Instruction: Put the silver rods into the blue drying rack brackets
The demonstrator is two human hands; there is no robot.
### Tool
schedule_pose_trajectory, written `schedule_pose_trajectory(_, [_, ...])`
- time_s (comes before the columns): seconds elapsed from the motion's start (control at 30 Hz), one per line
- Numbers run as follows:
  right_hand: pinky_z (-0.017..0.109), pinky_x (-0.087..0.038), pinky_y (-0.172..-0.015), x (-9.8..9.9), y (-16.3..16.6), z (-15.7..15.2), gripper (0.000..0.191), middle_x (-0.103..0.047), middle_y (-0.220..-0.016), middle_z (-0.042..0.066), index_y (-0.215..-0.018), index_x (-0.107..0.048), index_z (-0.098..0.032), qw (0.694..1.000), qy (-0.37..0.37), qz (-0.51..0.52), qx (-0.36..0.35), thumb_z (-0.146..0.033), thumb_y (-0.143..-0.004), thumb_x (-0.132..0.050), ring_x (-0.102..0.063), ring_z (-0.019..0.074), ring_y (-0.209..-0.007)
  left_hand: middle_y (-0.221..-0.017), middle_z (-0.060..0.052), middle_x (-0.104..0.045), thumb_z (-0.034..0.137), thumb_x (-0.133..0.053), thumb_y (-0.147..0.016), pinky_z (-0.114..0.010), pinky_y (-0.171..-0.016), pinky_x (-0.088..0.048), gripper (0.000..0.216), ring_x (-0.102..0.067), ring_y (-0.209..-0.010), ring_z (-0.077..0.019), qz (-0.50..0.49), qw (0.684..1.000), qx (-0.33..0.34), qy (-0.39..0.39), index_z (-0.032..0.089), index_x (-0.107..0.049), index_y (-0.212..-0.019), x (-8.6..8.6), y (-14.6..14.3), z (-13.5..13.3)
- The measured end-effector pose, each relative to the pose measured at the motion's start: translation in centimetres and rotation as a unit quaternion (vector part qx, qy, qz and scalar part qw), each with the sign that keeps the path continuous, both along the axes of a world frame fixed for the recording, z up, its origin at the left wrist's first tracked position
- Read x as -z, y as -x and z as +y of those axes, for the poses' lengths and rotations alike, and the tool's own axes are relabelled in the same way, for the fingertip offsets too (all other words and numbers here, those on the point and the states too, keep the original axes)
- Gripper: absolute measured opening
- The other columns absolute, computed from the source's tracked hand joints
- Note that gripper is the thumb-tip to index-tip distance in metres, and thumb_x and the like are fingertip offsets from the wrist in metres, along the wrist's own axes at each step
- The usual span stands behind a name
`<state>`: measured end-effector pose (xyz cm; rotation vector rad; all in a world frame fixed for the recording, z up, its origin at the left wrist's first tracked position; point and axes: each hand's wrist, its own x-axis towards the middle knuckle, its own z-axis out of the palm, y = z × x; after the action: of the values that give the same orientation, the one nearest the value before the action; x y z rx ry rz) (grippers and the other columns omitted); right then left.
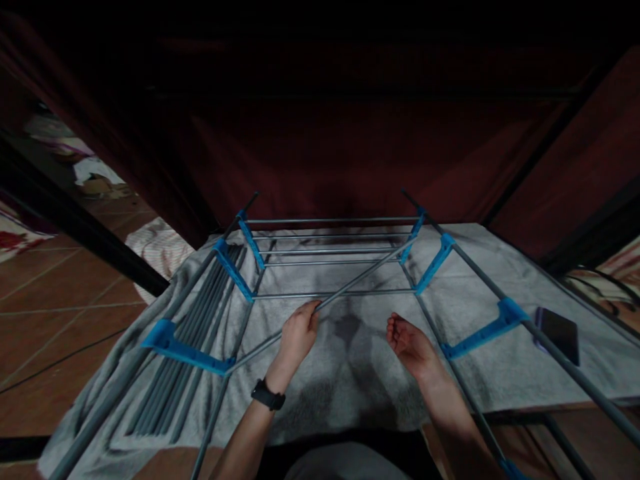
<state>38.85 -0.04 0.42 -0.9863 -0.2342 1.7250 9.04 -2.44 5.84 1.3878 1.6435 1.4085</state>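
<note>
My left hand [299,330], with a dark watch on its wrist, is closed around a thin grey rod [357,279]. The rod slants from the near left blue bracket [193,353] up to the far right, over the rack's cross rods. My right hand [409,343] is palm up over the cloth, fingers loosely curled and holding nothing. Both hands are inside a rack frame of grey tubes [485,277] joined by blue plastic brackets [435,263]. Several cross rods [335,293] span its far part.
Several loose grey rods [185,347] lie side by side on the grey cloth [345,380] at the left. A phone [557,333] rests at the right, beyond the frame tube. Dark red panels [330,153] rise behind the rack. Tiled floor [65,287] shows at the left.
</note>
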Motion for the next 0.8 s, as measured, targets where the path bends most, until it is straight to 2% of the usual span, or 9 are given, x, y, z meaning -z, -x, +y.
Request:
schedule_pose_trajectory(0.13, [0.024, -0.068, -0.071, 0.4, 0.7, 0.4, 0.021, -0.084, -0.09, 0.001, -0.091, -0.077, -0.026, 1.0, 0.003, -0.016, 0.006, -0.008, -0.083, -0.078, -0.079, 0.0144, -0.078, -0.104, -0.01, -0.087, 0.016, -0.083, -0.076, -0.048, -0.111, -0.059, 0.028, -0.081, -0.102, -0.0362, 0.014, 1.0, 0.007, 0.001, 0.032, -0.086, -0.098, 1.1, -0.1, 0.0])
schedule_pose_trajectory(0.27, [0.031, -0.071, -0.083, 0.9, 1.0, 0.6, 0.019, -0.088, -0.105, 0.004, -0.097, -0.08, -0.028, 0.998, -0.019, -0.05, 0.045, -0.015, -0.083, -0.082, -0.083, 0.0183, -0.094, -0.097, -0.009, -0.085, 0.013, -0.083, -0.079, -0.044, -0.102, -0.062, 0.028, -0.081, -0.09, -0.033, 0.046, 0.997, 0.057, 0.002, 0.032, -0.086, -0.1, 2.0, -0.7, -0.2])
schedule_pose_trajectory(0.33, [0.034, -0.072, -0.088, 1.1, 0.7, 0.7, 0.019, -0.088, -0.106, 0.003, -0.097, -0.08, -0.029, 0.996, -0.029, -0.059, 0.063, -0.018, -0.082, -0.083, -0.083, 0.0194, -0.098, -0.099, -0.01, -0.085, 0.011, -0.078, -0.084, -0.042, -0.1, -0.062, 0.029, -0.082, -0.092, -0.0318, 0.108, 0.99, 0.091, 0.001, 0.03, -0.086, -0.105, 2.2, -0.8, -0.4])
schedule_pose_trajectory(0.4, [0.038, -0.072, -0.093, 1.4, 0.2, 0.8, 0.018, -0.088, -0.1, 0.0, -0.092, -0.079, -0.03, 0.995, -0.039, -0.062, 0.064, -0.018, -0.079, -0.086, -0.084, 0.0204, -0.098, -0.11, -0.012, -0.086, 0.009, -0.068, -0.094, -0.042, -0.103, -0.062, 0.034, -0.083, -0.103, -0.0311, 0.221, 0.965, 0.14, 0.027, 0.027, -0.085, -0.116, 2.2, -0.9, -0.7])
schedule_pose_trajectory(0.47, [0.042, -0.071, -0.098, 1.7, -0.5, 0.8, 0.02, -0.087, -0.097, 0.0, -0.087, -0.077, -0.029, 0.995, -0.054, -0.061, 0.056, -0.019, -0.075, -0.09, -0.084, 0.0219, -0.098, -0.123, -0.015, -0.085, 0.007, -0.054, -0.102, -0.043, -0.109, -0.06, 0.043, -0.081, -0.117, -0.0302, 0.336, 0.92, 0.186, 0.073, 0.024, -0.081, -0.132, 2.0, -0.9, -0.9])
schedule_pose_trajectory(0.57, [0.043, -0.07, -0.102, 2.3, -1.5, 0.9, 0.024, -0.088, -0.102, 0.002, -0.088, -0.078, -0.027, 0.994, -0.07, -0.062, 0.058, -0.023, -0.072, -0.095, -0.084, 0.024, -0.101, -0.136, -0.016, -0.082, 0.004, -0.045, -0.106, -0.043, -0.116, -0.056, 0.051, -0.078, -0.129, -0.029, 0.42, 0.874, 0.217, 0.111, 0.021, -0.075, -0.145, 2.0, -1.0, -1.2])
schedule_pose_trajectory(0.7, [0.035, -0.071, -0.095, 3.4, -2.5, 0.8, 0.023, -0.087, -0.1, 0.003, -0.089, -0.08, -0.025, 0.992, -0.051, -0.068, 0.096, -0.022, -0.073, -0.096, -0.083, 0.0211, -0.096, -0.134, -0.014, -0.083, 0.0, -0.046, -0.104, -0.041, -0.118, -0.054, 0.055, -0.077, -0.128, -0.0271, 0.429, 0.869, 0.221, 0.108, 0.023, -0.075, -0.144, 2.8, -0.4, -1.2])
schedule_pose_trajectory(0.8, [0.032, -0.071, -0.091, 4.3, -3.4, 0.7, 0.022, -0.086, -0.096, 0.002, -0.089, -0.079, -0.024, 0.989, -0.029, -0.086, 0.118, -0.019, -0.074, -0.095, -0.083, 0.0193, -0.089, -0.13, -0.014, -0.084, 0.0, -0.047, -0.103, -0.042, -0.119, -0.052, 0.052, -0.078, -0.125, -0.0275, 0.429, 0.876, 0.193, 0.109, 0.024, -0.079, -0.136, 3.4, 1.4, -1.2])
